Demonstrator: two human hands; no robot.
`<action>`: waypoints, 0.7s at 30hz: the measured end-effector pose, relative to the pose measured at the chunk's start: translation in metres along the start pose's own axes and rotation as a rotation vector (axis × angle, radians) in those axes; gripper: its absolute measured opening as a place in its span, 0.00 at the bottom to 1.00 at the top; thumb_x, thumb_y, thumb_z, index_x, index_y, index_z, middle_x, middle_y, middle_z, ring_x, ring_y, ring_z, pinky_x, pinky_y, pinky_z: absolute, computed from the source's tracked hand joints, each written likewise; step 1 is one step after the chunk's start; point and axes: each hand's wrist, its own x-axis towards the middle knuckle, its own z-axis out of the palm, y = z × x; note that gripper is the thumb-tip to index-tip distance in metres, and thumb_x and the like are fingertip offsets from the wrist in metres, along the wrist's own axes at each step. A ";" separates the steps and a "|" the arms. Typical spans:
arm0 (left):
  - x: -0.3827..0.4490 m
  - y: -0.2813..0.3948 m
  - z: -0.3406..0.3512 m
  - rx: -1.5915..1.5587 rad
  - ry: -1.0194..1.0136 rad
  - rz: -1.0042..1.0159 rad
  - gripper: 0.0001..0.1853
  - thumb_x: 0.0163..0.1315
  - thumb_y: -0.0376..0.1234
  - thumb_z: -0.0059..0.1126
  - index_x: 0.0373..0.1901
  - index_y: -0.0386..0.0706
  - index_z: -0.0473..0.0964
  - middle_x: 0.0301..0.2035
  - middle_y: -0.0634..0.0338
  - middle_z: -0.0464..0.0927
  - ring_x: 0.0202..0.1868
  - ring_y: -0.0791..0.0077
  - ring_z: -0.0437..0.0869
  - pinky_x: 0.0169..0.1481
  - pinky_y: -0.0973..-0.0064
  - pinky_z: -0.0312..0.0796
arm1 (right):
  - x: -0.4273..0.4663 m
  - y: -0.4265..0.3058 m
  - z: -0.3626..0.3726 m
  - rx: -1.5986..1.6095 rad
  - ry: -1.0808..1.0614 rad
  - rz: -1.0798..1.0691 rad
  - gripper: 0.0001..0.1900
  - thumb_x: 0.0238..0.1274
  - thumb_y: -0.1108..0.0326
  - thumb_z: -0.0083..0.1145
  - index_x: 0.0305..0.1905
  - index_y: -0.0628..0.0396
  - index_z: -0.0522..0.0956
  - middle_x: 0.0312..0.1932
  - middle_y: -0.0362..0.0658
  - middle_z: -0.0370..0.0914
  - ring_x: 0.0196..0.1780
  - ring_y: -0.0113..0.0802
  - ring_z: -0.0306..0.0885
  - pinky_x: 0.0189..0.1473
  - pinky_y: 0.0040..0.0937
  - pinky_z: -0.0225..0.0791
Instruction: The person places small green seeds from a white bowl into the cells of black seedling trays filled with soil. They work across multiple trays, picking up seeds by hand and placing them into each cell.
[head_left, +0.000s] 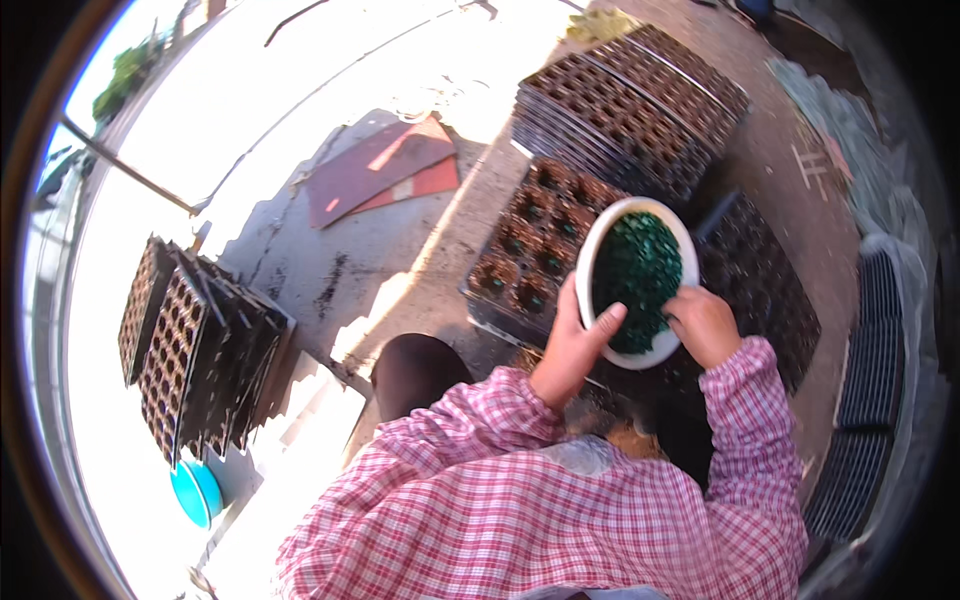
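My left hand grips the near left side of a white bowl, thumb over the rim. Small green grains, which look like coated seeds, fill much of the bowl. At its right side, the curled fingers of my right hand reach over the rim to the grains; whether they pinch any is hidden. Partly under the bowl lies a black seedling tray of brown soil, with green specks in several cells on its left side. Another dark cell tray lies to the right, beyond my right hand.
Behind stands a tall stack of soil-filled trays. More filled trays are stacked at left, near a turquoise bowl. Reddish boards lie on the concrete floor. Black trays and plastic sheeting line the right side.
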 end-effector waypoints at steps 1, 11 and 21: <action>0.002 -0.006 -0.001 0.008 -0.015 0.017 0.40 0.63 0.37 0.64 0.70 0.38 0.50 0.58 0.54 0.66 0.61 0.69 0.67 0.65 0.71 0.62 | -0.002 -0.001 -0.002 0.048 0.014 0.001 0.04 0.42 0.74 0.62 0.28 0.55 0.81 0.29 0.46 0.74 0.39 0.47 0.77 0.40 0.43 0.71; 0.013 -0.027 -0.015 -0.036 0.036 -0.073 0.43 0.64 0.44 0.62 0.72 0.43 0.46 0.61 0.52 0.63 0.61 0.64 0.68 0.64 0.66 0.66 | -0.002 0.038 -0.006 0.367 0.175 -0.008 0.06 0.42 0.79 0.58 0.30 0.63 0.76 0.30 0.52 0.72 0.35 0.49 0.74 0.37 0.40 0.67; 0.009 -0.019 -0.009 -0.129 -0.072 -0.102 0.45 0.64 0.47 0.60 0.73 0.45 0.43 0.63 0.48 0.59 0.67 0.57 0.62 0.68 0.57 0.64 | -0.159 0.345 0.072 0.566 0.346 0.610 0.13 0.62 0.74 0.52 0.51 0.63 0.73 0.48 0.44 0.75 0.52 0.33 0.73 0.58 0.31 0.66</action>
